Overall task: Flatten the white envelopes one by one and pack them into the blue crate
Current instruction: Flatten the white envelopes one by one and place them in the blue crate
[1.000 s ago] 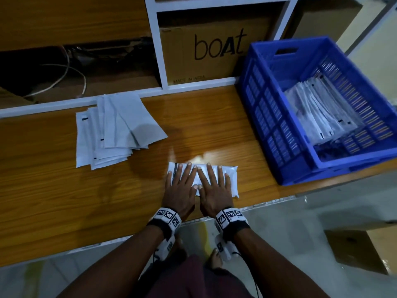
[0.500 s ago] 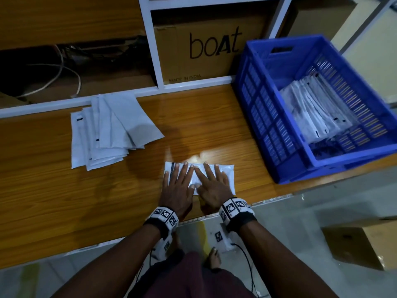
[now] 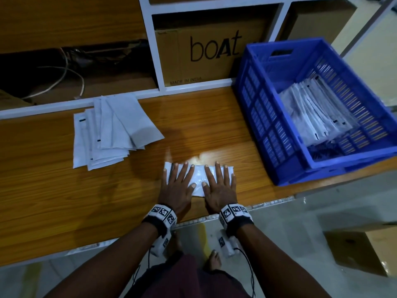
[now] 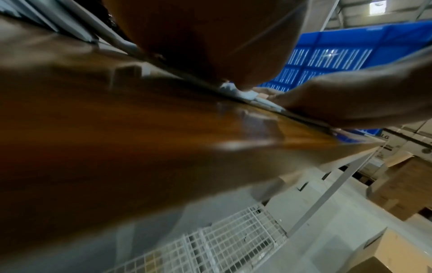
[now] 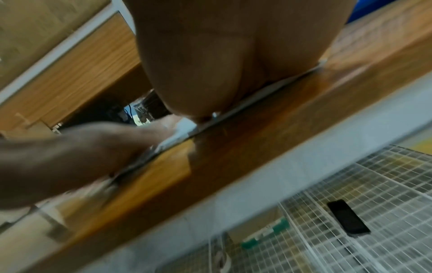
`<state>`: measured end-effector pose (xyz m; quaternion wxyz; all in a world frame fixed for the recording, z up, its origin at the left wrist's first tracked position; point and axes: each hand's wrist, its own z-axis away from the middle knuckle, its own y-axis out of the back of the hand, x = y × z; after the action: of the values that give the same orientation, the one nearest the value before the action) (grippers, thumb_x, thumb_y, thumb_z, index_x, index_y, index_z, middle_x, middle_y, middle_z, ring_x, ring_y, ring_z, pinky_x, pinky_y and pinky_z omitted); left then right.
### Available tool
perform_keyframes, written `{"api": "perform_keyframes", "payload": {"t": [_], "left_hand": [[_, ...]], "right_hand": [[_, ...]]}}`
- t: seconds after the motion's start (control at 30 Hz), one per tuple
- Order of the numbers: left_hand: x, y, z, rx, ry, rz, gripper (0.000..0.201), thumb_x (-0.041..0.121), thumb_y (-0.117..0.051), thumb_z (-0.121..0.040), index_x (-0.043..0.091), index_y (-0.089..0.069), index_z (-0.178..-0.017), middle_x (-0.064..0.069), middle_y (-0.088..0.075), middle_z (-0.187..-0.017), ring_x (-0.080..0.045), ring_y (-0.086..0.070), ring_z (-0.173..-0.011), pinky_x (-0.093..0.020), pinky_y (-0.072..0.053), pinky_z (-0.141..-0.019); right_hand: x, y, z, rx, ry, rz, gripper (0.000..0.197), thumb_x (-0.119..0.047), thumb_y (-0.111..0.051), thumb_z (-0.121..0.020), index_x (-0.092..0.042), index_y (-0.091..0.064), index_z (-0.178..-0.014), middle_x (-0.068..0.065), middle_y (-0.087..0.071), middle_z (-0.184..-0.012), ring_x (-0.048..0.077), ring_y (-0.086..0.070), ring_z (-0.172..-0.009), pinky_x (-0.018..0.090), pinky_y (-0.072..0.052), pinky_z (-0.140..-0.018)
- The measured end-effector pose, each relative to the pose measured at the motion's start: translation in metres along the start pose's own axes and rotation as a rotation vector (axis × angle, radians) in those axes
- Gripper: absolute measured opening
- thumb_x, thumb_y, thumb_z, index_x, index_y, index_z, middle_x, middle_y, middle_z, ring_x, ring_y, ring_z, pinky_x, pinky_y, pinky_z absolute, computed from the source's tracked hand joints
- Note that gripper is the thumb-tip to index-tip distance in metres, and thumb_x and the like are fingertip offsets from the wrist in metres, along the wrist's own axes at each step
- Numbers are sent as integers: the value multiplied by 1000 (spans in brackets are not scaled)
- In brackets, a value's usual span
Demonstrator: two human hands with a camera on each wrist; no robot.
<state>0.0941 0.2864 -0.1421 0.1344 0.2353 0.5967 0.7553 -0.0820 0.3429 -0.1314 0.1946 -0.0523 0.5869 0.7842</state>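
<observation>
One white envelope [image 3: 198,178] lies flat near the front edge of the wooden shelf [image 3: 64,201]. My left hand [image 3: 176,183] presses its left half with straight, spread fingers. My right hand [image 3: 218,186] presses its right half the same way. A fanned pile of white envelopes [image 3: 107,130] rests to the left, further back. The blue crate [image 3: 268,117] stands at the right and holds several flattened envelopes [image 3: 311,112]. In the wrist views each palm sits low on the envelope edge [image 4: 252,97] [image 5: 182,136], with the other hand alongside.
A brown "boAt" carton [image 3: 206,50] fills the cubby behind the shelf, and loose cables [image 3: 64,80] lie in the dark cubby to its left. Below the shelf edge are a concrete floor, a cardboard box [image 3: 361,252] at right and a white wire grid [image 5: 374,194].
My two hands have slid apart along the envelope, the left toward its left end and the right toward its right end, uncovering the middle.
</observation>
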Motion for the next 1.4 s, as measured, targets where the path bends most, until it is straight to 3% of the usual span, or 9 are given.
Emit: {"api": "perform_keyframes", "payload": {"t": [0.13,0.3,0.43,0.53,0.63,0.8,1.03,1.2,1.4], "left_hand": [[2,-7,-1,-9,16,52,65,52,-20,-105,32,0,-163,6,10,-171,-23,16,-157,-53,9,-124],[4,-6,1,-10,21,45,65,48,-11,-103,28,1,-164,6,15,-170,-21,22,-155,-51,12,-124],[-2,-6,0,-28,7,92,68,41,-19,-103,22,7,-164,6,20,-168,-21,21,-155,-53,6,-126],[-9,-6,8,44,22,131,68,37,-22,-103,22,3,-164,3,12,-170,-18,12,-157,-53,-3,-127],[-9,-9,16,88,11,25,65,41,-22,-104,22,-3,-164,-1,6,-172,-23,11,-158,-54,-5,-126],[-11,-15,15,66,-2,72,66,48,-26,-106,28,-4,-164,3,6,-171,-21,13,-157,-54,-7,-126],[-11,-12,13,62,-1,101,71,47,-37,-101,30,-6,-164,5,6,-170,-22,11,-158,-55,-8,-126],[-3,-8,16,79,-34,22,68,45,-33,-102,34,-5,-163,3,8,-172,-32,11,-157,-60,-3,-124],[-2,-8,15,6,-23,40,66,49,-27,-103,38,0,-162,9,16,-170,-27,21,-155,-61,0,-124]], "right_hand": [[-1,11,-4,-74,-9,49,62,-56,-14,-104,-40,17,-156,0,31,-161,27,28,-149,55,16,-119],[-29,8,1,-37,159,39,60,-46,-15,-106,-38,15,-157,-4,31,-161,25,28,-149,54,14,-120],[-27,-8,2,-6,140,10,58,-49,-10,-106,-38,14,-157,-7,28,-163,19,29,-149,49,18,-119],[-26,-6,-3,-41,139,38,59,-50,-13,-105,-38,13,-158,-6,28,-163,21,28,-149,51,18,-119],[-27,-4,-4,-62,133,48,60,-49,-14,-105,-38,14,-157,-5,28,-163,22,28,-149,52,18,-119],[-24,11,-5,-134,146,10,59,-51,-15,-106,-38,10,-158,-5,23,-165,22,24,-151,52,13,-121],[-8,4,2,-27,66,-14,57,-52,-15,-106,-43,7,-158,-4,24,-164,28,28,-149,54,9,-121],[-9,1,-4,-36,66,69,59,-49,-16,-106,-41,10,-157,-1,25,-164,33,26,-150,54,12,-121],[-9,5,-4,-82,56,102,60,-51,-16,-105,-41,13,-156,0,25,-164,32,26,-150,55,10,-121]]}}
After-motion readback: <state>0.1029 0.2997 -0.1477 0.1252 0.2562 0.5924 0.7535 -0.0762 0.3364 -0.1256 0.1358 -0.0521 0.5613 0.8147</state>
